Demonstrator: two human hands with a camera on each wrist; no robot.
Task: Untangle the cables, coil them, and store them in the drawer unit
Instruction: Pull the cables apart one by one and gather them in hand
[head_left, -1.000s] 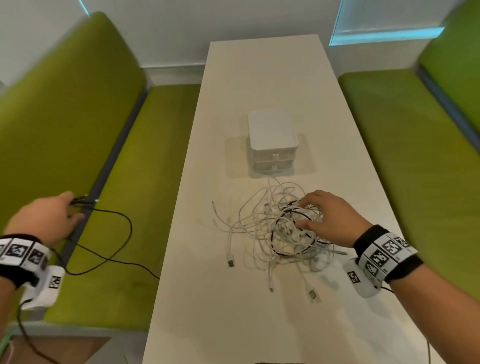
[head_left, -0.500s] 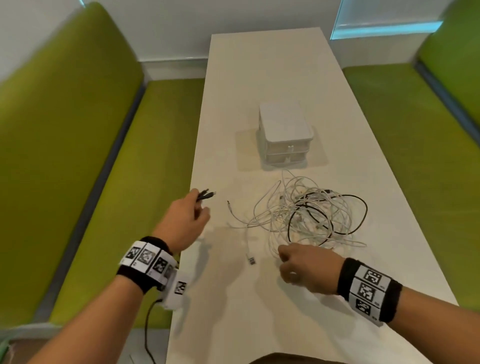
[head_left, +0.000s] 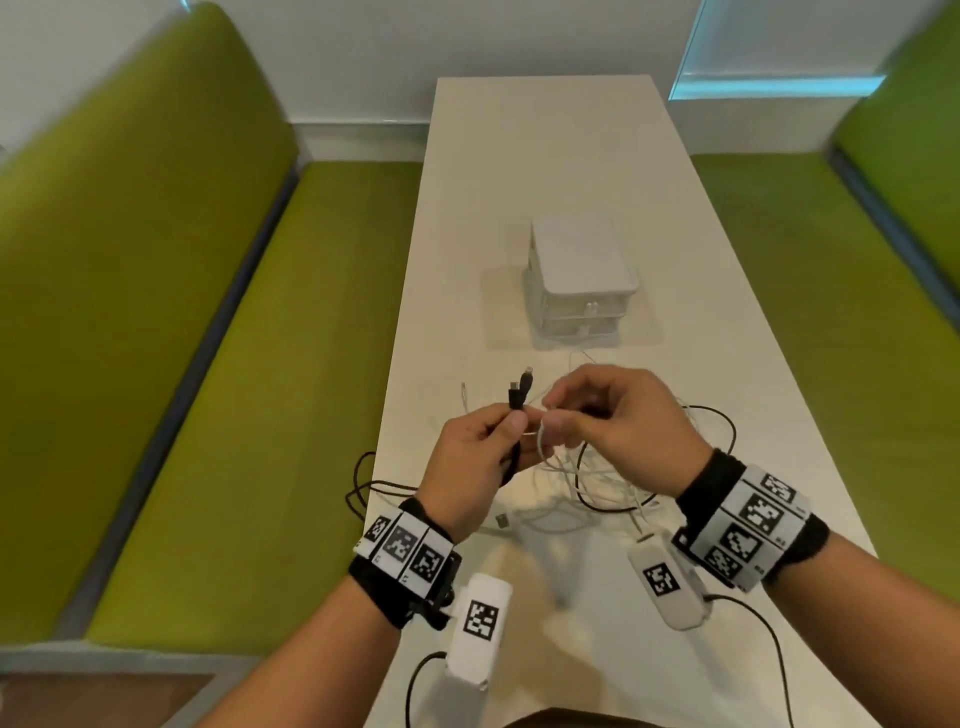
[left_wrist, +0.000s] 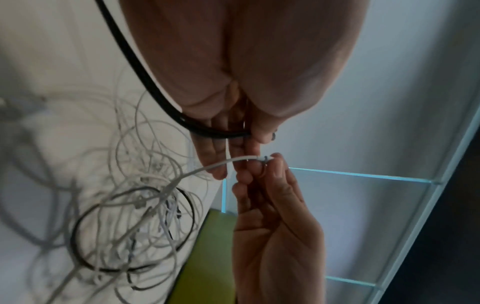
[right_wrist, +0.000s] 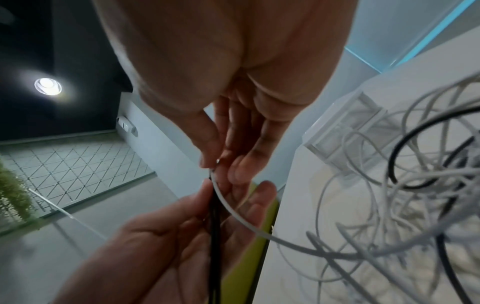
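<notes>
My left hand (head_left: 511, 422) grips a black cable (head_left: 515, 457) just below its two plugs (head_left: 521, 391), which stick up together. That black cable trails down off the table's left edge (head_left: 363, 483). My right hand (head_left: 553, 425) pinches the end of a white cable (head_left: 541, 447) right beside the left fingertips; the left wrist view shows the white cable (left_wrist: 207, 167) rising from the tangle (left_wrist: 135, 205). The tangle (head_left: 602, 480) of white cables with a black loop lies on the table under both hands. The white drawer unit (head_left: 582, 280) stands behind it, its drawers closed.
The long white table (head_left: 545, 156) runs away from me between two green benches (head_left: 291, 415) (head_left: 831, 312). A wall closes the far end. Wrist camera leads hang below my wrists near the table's front edge.
My left hand has swung in from over the left bench to above the tangle, carrying the black cable's plugs. My right hand left the pile and now pinches a white cable beside the left hand.
</notes>
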